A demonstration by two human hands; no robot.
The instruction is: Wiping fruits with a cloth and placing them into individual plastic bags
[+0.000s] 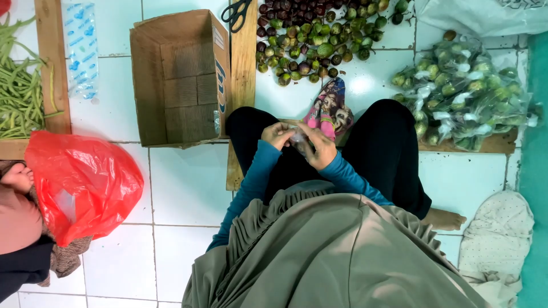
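Over the lap: left hand (278,135) and right hand (319,147) pinch a small clear plastic bag (299,138) between them.
Bag contents: probably empty, too blurred to tell.
Ahead on the floor: loose green and purple fruits (314,40), cardboard box (180,77).

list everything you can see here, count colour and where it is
small clear plastic bag: one, transparent, held between both hands over the lap
loose pile of small round fruits: many, green and dark purple, on the tiles at top centre
black-handled scissors: one, top centre on a wooden plank
open cardboard box: one, brown, left of the plank
heap of filled clear bags: many, green fruits inside, at right
red plastic bag: one, at left
long green beans: many, far left
white spotted cloth: one, lower right
left hand: on the bag
right hand: on the bag
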